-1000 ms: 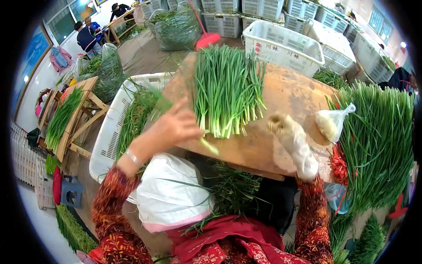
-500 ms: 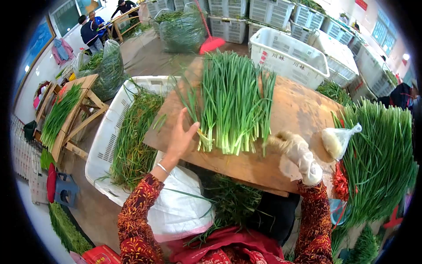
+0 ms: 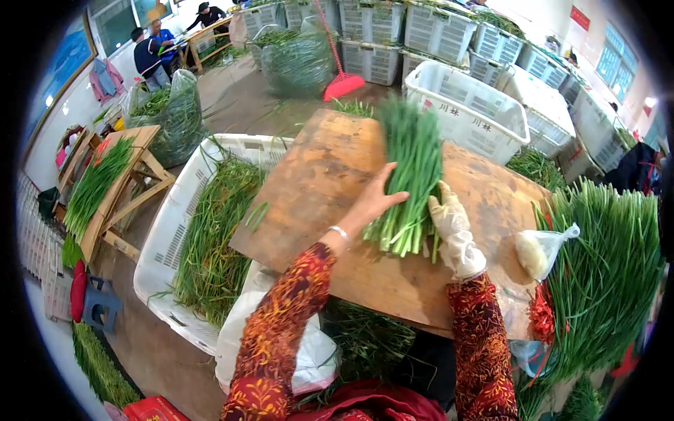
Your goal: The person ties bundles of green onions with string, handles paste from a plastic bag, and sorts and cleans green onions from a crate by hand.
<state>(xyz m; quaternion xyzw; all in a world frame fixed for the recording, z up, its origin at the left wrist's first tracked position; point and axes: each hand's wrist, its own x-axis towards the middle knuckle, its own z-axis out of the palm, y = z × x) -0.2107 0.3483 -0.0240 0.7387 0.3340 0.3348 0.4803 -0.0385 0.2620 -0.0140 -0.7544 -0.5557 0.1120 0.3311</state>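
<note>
A thick bundle of garlic chives (image 3: 413,168) lies on the brown wooden board, white stem ends toward me, its leaf tips blurred. My bare left hand (image 3: 375,200) presses the bundle's left side, thumb over the stems and fingers partly hidden by the leaves. On the other side, my gloved right hand (image 3: 453,228) is against the stems with its fingers pointing up along them. Between them the two hands hold the bundle together. The wooden board (image 3: 309,182) slopes under both forearms.
A white crate (image 3: 151,259) of loose trimmings stands left of the board. To the right are a big pile of chives (image 3: 604,274), a knotted plastic bag (image 3: 537,252) and red ties (image 3: 540,316). Behind are an open white crate (image 3: 467,102), a red dustpan (image 3: 344,85) and other people.
The spread-out chives have been drawn into a narrower bundle. My left hand has moved right with the left-hand chives, and my right hand has come in against the stems.
</note>
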